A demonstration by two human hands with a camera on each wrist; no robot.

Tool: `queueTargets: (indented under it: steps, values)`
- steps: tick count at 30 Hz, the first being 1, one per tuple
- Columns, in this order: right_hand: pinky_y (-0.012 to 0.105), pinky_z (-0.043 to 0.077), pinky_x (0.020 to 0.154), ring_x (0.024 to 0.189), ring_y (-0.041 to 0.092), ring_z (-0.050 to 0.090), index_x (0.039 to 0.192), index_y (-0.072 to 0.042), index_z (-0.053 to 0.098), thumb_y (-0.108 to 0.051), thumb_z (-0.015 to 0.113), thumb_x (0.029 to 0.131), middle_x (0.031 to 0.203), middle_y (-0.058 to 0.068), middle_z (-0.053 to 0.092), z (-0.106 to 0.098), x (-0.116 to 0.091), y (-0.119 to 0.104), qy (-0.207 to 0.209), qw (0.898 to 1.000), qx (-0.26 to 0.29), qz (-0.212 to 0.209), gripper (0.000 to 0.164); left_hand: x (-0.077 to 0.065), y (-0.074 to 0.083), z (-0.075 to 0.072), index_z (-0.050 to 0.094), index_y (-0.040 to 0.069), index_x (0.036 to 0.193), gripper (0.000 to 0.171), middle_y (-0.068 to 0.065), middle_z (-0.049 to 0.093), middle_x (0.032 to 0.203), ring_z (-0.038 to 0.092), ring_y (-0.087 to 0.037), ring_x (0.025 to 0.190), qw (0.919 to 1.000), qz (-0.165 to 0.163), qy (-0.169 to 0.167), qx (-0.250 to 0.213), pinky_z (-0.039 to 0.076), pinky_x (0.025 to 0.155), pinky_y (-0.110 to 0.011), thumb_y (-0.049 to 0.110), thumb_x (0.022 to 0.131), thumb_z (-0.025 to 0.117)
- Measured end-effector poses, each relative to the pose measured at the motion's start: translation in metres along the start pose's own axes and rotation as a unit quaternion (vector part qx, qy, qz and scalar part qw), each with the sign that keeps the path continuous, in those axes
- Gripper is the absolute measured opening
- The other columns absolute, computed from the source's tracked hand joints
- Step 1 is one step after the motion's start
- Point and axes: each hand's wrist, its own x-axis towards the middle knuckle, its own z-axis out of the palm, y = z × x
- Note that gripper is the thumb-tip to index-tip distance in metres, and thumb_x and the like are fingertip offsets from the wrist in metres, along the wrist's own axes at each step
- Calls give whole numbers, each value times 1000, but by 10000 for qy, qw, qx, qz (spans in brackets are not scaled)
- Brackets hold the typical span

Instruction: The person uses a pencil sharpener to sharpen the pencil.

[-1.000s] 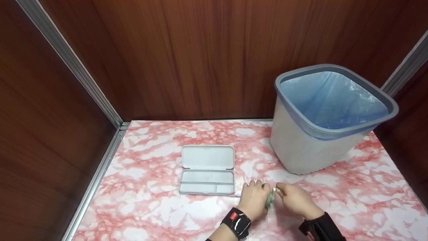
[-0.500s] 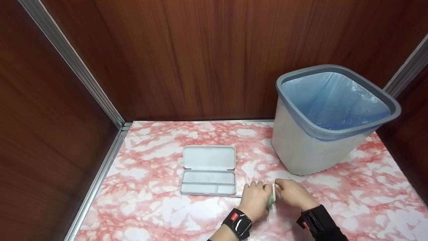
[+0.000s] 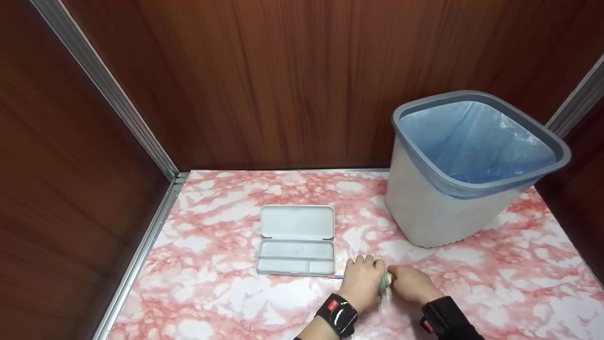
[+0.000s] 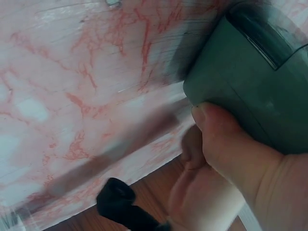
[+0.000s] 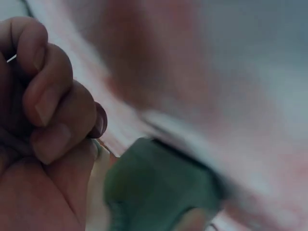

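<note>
Chunky muted-green boxy gadget (image 4: 236, 86) with rounded corners and a dark glossy panel, gripped in the left hand (image 3: 363, 282) low over the surface (image 3: 212, 297); can't tell if it's touching. There's a narrow cream-coloured piece (image 5: 97, 185) at its right end, held by the curled right hand (image 3: 411, 283). A thin orange-and-blue stick (image 3: 335, 276) pokes out sideways past the left hand, mostly hidden.

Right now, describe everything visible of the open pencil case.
The pencil case is pale grey and looks plastic, corners rounded. Its lid is open behind the base, dark hinge marks between. The base has one wide back compartment; in front, a longer left compartment and a shorter right compartment. It rests on the marbled table, left of the left hand; no hand touches it. An orange and blue stick end lies by its front right corner, contact unclear.
</note>
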Motion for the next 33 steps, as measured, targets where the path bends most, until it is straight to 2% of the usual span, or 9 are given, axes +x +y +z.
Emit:
queueTargets:
  steps: [5,8,12,17,20,23,27,33]
  values:
    - [44,46,66,77,25,63,75,-16,58,-17,52,86,81,4,66,10,-13,1,16,9998,-172,76,13,0,1,1,51,22,94,63,6,58,87,54,-13,78,10000,-16,43,2,37,59,-29,52,47,80]
    - [45,46,63,78,29,64,78,-16,60,-20,54,87,82,7,68,12,-21,-1,66,9995,-290,46,12,0,2,2,51,22,93,64,6,58,87,54,-13,77,10000,-24,33,6,36,59,-29,52,46,80]
    - [40,41,55,68,24,61,72,-16,55,-18,56,86,70,3,61,12,-33,-4,37,9994,-331,-46,13,0,1,1,51,21,95,66,5,58,88,54,-14,78,10000,-35,-40,-17,37,60,-29,53,45,80]
    - [38,39,55,66,20,60,72,-17,53,-14,57,83,65,-3,56,10,-48,-8,120,9989,-442,-102,13,0,1,0,51,21,96,65,5,58,89,54,-14,79,9999,-58,-78,-66,38,62,-29,53,46,80]
    - [35,38,56,63,15,55,71,-16,54,-10,58,81,62,-5,51,4,-55,-11,172,9994,-246,-150,12,1,2,0,51,21,98,66,5,58,90,54,-13,80,9999,-56,-103,-88,39,63,-29,53,48,80]
    - [31,35,55,59,10,47,72,-15,54,-12,59,81,59,-7,45,-4,-60,-16,204,9996,-57,-212,11,1,2,-1,51,21,100,67,5,58,91,54,-13,81,9998,-60,-170,-73,40,64,-29,53,49,79]
    - [29,32,53,55,10,41,70,-16,50,-18,58,85,57,-7,42,-15,-61,-21,292,9992,-65,-263,18,1,1,-2,50,22,100,65,5,58,91,54,-13,81,9996,-88,-233,-105,39,64,-28,52,50,79]
    - [26,29,53,55,9,36,67,-19,43,-15,58,84,58,-6,34,-24,-56,-23,533,9980,26,-352,24,0,0,-2,50,21,97,65,5,57,89,53,-13,79,9997,-65,-186,-112,37,61,-28,52,49,80]
